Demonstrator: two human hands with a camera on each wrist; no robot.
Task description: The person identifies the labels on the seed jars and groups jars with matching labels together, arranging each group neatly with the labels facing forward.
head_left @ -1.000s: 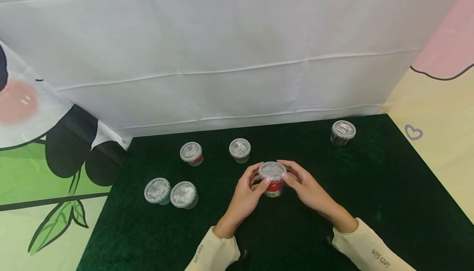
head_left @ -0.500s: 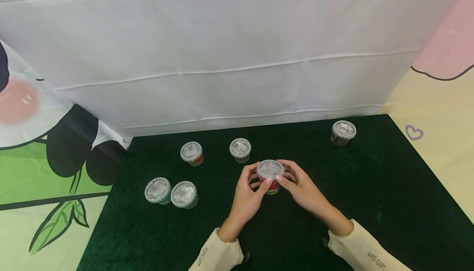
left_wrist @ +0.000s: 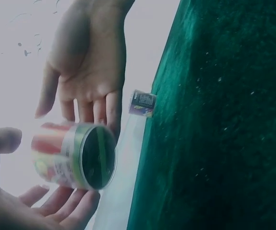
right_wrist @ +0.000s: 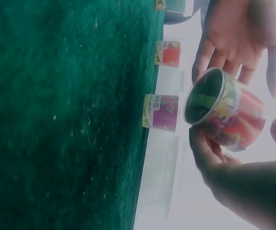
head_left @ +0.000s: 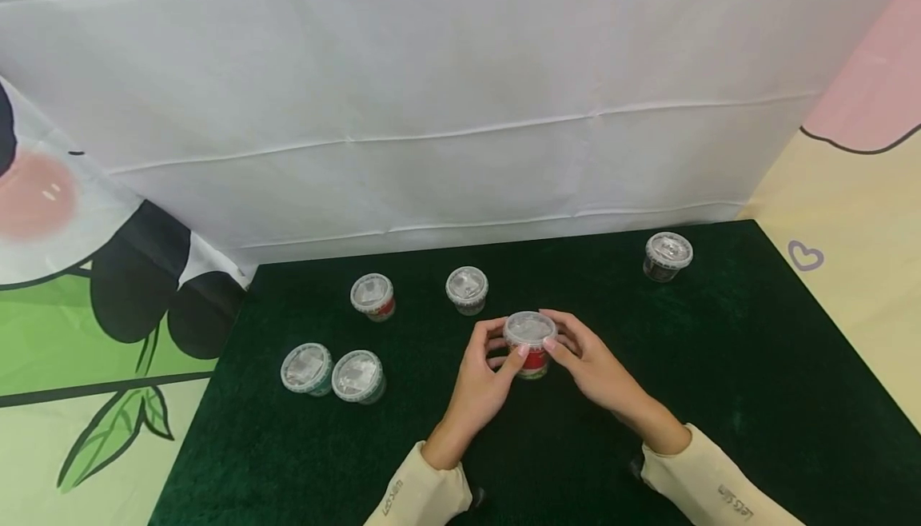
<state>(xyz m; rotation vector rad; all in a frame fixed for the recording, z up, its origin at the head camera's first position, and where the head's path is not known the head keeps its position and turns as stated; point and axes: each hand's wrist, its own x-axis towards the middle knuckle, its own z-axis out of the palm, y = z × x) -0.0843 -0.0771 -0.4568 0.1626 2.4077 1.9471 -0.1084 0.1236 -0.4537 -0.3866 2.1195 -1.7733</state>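
A small plastic tub (head_left: pixel 531 332) with a clear lid and a red label is held between both hands over the green cloth. My left hand (head_left: pixel 484 378) grips its left side, thumb at the front and fingers curved behind. On the other side, my right hand (head_left: pixel 600 366) holds it with the thumb close under the lid rim. The left wrist view shows the tub's dark base (left_wrist: pixel 98 157) and its red and green label, off the cloth. From the right wrist camera the tub (right_wrist: pixel 238 120) looks tilted, and both hands' fingers are around it.
Several similar lidded tubs stand on the green table cloth (head_left: pixel 288 462): a red one (head_left: pixel 372 297), one behind the hands (head_left: pixel 467 290), two side by side (head_left: pixel 305 369) at left, and a dark one (head_left: pixel 666 257) at far right. A white sheet (head_left: pixel 446 110) hangs behind.
Both hands shifted the tub slightly left and up in the head view, then back a little to the right. The other tubs have stayed in place.
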